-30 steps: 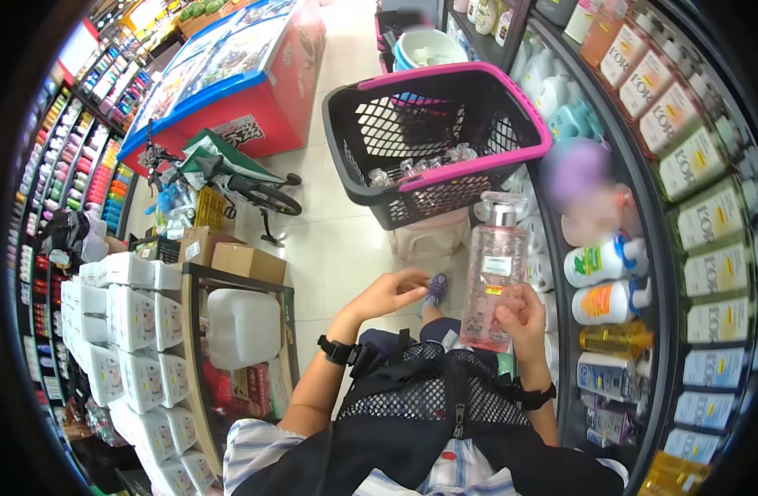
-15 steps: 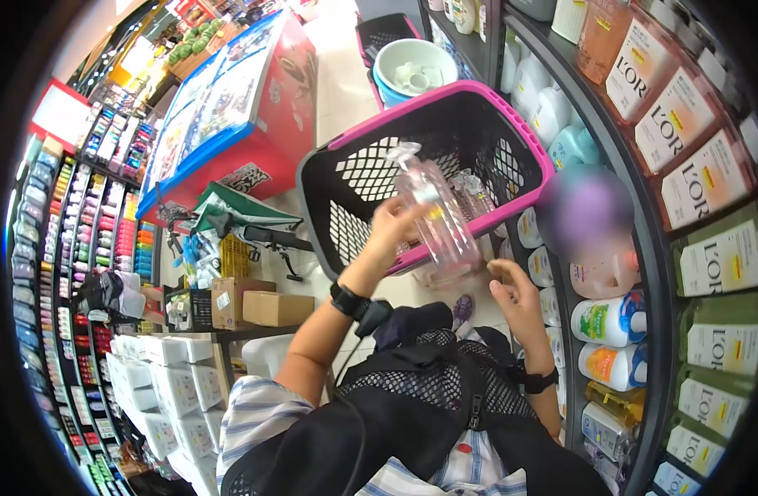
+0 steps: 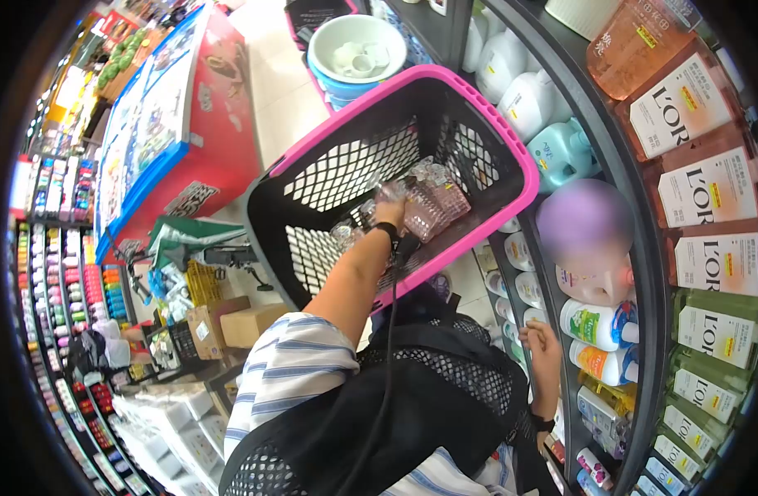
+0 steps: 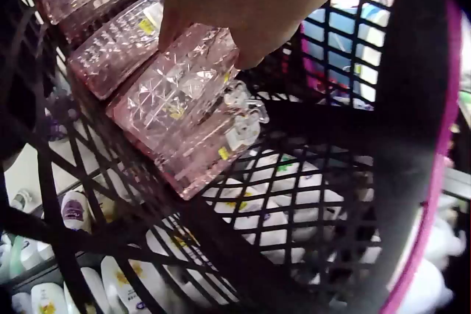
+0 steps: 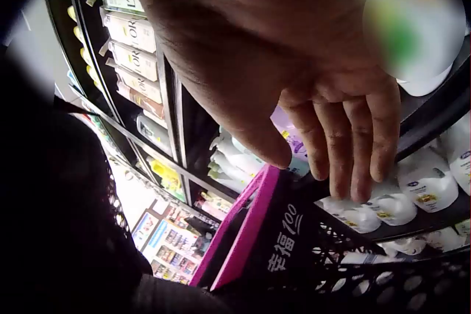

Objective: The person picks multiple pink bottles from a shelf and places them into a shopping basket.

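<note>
A black basket with a pink rim (image 3: 523, 165) holds several clear pink patterned bottles (image 3: 447, 201). My left hand (image 3: 391, 211) reaches down inside it, and in the left wrist view that hand (image 4: 250, 1) has its fingers round the top of a pink bottle (image 4: 173, 93) standing among the others. Its fingertips are partly out of that picture. My right hand (image 3: 544, 351) is outside the basket at the right, holding nothing; in the right wrist view the hand (image 5: 294, 71) hangs with loosely bent fingers near the pink rim (image 5: 246, 233).
Shelves of pump bottles (image 3: 705, 194) and jugs run along the right. A white tub (image 3: 358, 54) stands beyond the basket. A red and blue freezer (image 3: 218, 124), cardboard boxes (image 3: 251, 325) and stacked white packs (image 3: 160, 422) are on the left.
My left hand has lowered the pink bottle into the basket among the others. Earlier my right hand held that bottle; it let go and moved down to the right. The view has shifted nearer the basket.
</note>
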{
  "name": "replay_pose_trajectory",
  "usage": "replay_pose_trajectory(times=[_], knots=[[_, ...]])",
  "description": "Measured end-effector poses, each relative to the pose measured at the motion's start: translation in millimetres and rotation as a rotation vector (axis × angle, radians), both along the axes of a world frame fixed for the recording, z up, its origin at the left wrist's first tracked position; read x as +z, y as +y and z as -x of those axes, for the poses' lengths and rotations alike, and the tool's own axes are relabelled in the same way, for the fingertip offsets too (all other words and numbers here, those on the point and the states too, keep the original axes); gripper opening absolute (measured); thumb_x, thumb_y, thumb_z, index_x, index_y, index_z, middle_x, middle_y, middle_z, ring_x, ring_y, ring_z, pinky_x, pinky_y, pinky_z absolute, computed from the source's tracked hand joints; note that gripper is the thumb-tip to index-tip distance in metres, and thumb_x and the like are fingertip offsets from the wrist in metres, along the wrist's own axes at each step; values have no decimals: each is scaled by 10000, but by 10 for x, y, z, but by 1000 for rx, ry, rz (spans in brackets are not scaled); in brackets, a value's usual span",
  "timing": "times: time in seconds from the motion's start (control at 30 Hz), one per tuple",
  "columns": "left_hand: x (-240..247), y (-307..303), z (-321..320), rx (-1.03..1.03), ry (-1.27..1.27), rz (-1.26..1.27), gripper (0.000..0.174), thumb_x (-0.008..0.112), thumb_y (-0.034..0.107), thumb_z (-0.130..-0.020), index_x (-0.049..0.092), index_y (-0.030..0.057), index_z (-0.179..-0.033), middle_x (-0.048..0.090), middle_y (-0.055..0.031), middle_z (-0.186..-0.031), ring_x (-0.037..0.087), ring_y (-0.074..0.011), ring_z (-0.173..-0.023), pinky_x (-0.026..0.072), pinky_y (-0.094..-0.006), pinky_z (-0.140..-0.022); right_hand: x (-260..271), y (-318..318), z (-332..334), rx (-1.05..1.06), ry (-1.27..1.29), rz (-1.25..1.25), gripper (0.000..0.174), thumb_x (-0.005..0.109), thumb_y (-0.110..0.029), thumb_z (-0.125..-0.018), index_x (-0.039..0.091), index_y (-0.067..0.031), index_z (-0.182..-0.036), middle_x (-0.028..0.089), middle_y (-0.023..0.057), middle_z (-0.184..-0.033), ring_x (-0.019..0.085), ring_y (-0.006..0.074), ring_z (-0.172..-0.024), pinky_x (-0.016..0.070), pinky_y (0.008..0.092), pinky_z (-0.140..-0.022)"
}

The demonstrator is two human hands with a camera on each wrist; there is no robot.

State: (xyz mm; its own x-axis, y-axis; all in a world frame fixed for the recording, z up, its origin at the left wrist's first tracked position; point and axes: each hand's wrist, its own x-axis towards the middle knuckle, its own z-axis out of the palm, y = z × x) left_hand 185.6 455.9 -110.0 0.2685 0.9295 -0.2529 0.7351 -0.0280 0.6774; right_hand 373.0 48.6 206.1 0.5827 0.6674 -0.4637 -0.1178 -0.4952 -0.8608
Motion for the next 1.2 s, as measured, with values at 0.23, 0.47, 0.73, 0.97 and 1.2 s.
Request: replay_pose_trajectory(times=[0.23,0.47,0.73,0.97,1.2], knots=[[-66,-148,-404,374,-195,608,627,757,373,-740,569,-92,-1116,642,-176,-849,624,-275,-761,503,-397,-647,-80,-181,350,-209,68,152,204,538,-136,-941,583,-3,-1088,666,97,-948,628,151,-864,462,255,-762],[-662,298,-272,-896,10,-12,446,658,248,-820,551,-51,-1132,589,-230,-1117,612,-344,-968,514,-471,-778,-100,-127,567,-268,67,229,204,559,-124,-930,581,3,-1088,669,97,-945,628,162,-850,473,272,-775],[-140,164,-542,331,-502,1140,250,519,210,-894,533,0,-1028,548,-143,-813,580,-271,-703,502,-395,-610,-94,27,819,-130,-67,264,215,570,-116,-923,581,-33,-1121,674,117,-964,635,177,-862,497,293,-749],[-662,291,-387,46,-309,1007,466,462,225,-928,419,-66,-1288,544,-222,-1229,596,-344,-1075,517,-415,-875,-145,-153,1194,-219,-58,273,226,581,-99,-912,578,-25,-1126,671,137,-971,639,194,-883,503,307,-752],[642,143,-761,-204,-253,535,391,518,366,-905,656,13,-810,606,-97,-659,606,-214,-621,482,-331,-571,-221,-494,1470,-272,-83,261,250,583,-113,-915,573,-27,-1150,666,152,-1007,642,218,-904,505,310,-753]])
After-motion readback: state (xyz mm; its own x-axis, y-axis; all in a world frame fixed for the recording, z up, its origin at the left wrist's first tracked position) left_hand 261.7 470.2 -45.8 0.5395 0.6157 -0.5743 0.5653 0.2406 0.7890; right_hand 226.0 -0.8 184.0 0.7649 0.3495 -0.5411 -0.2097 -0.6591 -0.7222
